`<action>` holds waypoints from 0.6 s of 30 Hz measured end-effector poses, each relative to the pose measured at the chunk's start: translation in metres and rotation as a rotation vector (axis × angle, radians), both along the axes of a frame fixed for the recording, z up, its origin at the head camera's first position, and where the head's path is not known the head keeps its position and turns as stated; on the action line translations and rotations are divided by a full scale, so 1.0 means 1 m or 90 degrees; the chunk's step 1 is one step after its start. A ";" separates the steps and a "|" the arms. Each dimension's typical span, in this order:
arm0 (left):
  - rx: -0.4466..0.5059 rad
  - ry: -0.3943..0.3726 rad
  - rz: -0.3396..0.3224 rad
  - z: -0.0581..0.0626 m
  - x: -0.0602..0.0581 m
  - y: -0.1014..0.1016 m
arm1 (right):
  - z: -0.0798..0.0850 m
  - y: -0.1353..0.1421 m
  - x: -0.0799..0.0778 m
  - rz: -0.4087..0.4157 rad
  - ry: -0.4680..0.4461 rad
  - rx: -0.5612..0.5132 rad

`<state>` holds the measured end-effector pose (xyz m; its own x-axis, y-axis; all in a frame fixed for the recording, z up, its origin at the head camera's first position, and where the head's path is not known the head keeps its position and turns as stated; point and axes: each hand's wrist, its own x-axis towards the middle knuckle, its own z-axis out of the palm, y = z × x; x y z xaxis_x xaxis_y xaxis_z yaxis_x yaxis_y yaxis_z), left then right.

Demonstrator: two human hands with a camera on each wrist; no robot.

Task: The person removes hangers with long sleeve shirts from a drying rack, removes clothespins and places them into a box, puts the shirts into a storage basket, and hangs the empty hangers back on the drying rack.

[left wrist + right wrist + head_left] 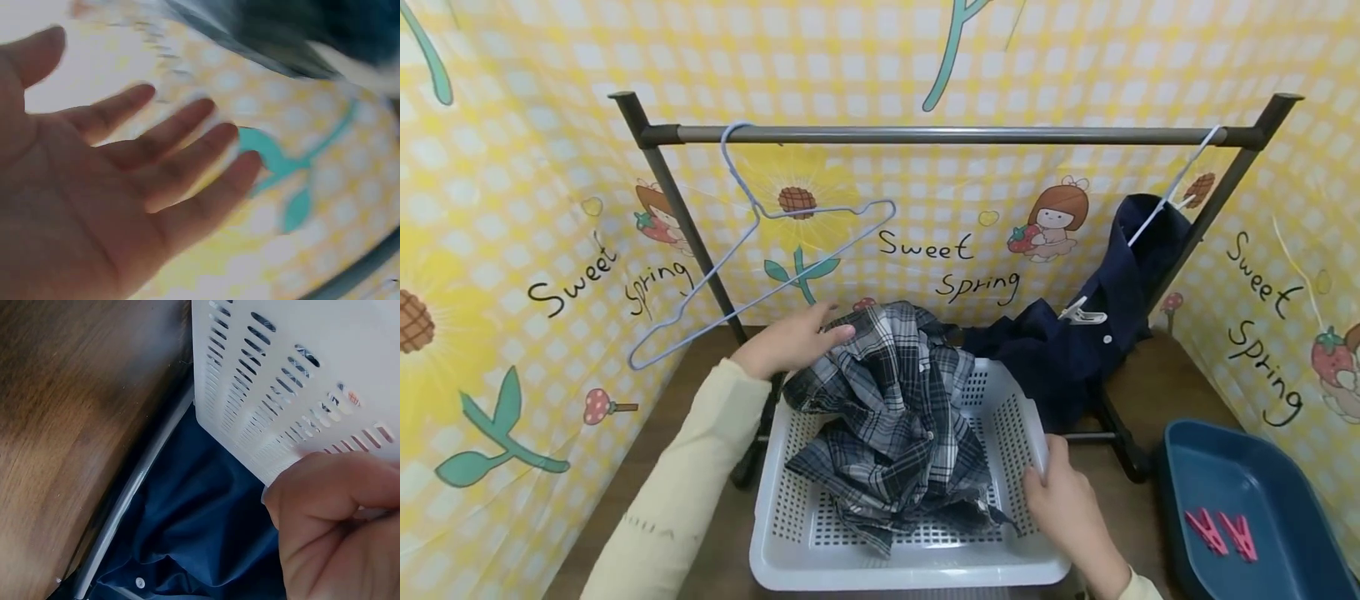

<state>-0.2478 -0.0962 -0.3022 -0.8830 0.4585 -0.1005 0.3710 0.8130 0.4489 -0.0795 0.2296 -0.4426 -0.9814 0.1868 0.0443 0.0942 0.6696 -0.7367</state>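
Observation:
A white perforated laundry basket [910, 573] holds a crumpled grey, black and white plaid shirt [887, 392], heaped above its far rim. At the basket's right rim my right hand [1067, 504] grips the edge; in the right wrist view its curled fingers meet the slotted wall [250, 394]. My left hand [793, 342] is over the shirt's upper left side. Its fingers [181, 181] are spread and extended with the palm bare in the left wrist view. A blue wire hanger [745, 187] hangs bare from the rail near that hand.
A dark metal rack rail [962, 136] spans the back. At its right end a navy shirt [1060, 358] hangs on a white hanger [1172, 187] with a white clothespin [1084, 315]. A blue tub [1285, 500] with pink clothespins [1240, 537] stands at right.

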 end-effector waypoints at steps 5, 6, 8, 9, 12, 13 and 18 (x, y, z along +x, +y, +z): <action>-0.044 -0.203 -0.053 -0.023 -0.036 0.006 | -0.001 -0.001 0.001 -0.009 -0.015 0.005; -0.056 -0.218 -0.054 -0.027 -0.039 0.010 | -0.001 -0.001 0.001 -0.010 -0.014 0.005; -0.072 -0.226 -0.052 -0.031 -0.043 0.020 | -0.001 -0.002 0.001 -0.008 -0.014 0.006; -0.072 -0.220 -0.052 -0.032 -0.045 0.025 | -0.001 -0.002 0.000 -0.006 -0.013 0.007; -0.051 -0.212 -0.034 -0.037 -0.048 0.039 | -0.001 -0.002 -0.001 -0.006 -0.014 0.010; -0.042 -0.202 -0.034 -0.039 -0.049 0.044 | -0.001 -0.002 -0.001 -0.005 -0.013 0.011; 0.023 -0.099 -0.026 -0.052 -0.045 0.062 | 0.000 -0.002 0.000 -0.003 -0.011 0.016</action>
